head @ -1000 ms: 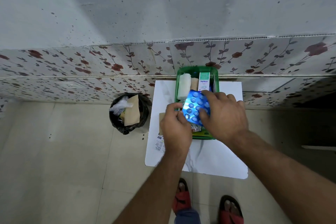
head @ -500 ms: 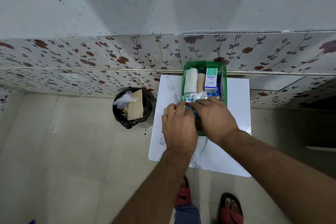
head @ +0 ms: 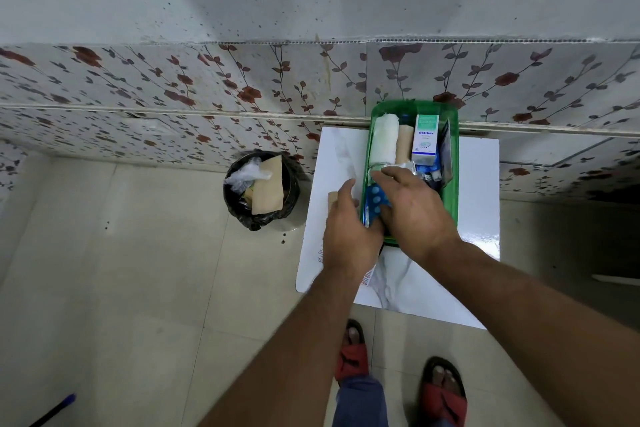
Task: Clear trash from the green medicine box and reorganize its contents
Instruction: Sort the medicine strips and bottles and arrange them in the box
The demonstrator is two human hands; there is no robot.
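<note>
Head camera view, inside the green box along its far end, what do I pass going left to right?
White roll → tan roll → Optibex carton → dark flat packet standing against the box's right wall.

Desk (head: 479, 184): white, glossy, standing against the flowered wall.
On desk: green box (head: 452, 191) sitting at the back; brown card (head: 333, 199) lying left of it.
Floor (head: 138, 270): carrying a black bin (head: 260, 189) left of the desk.
</note>
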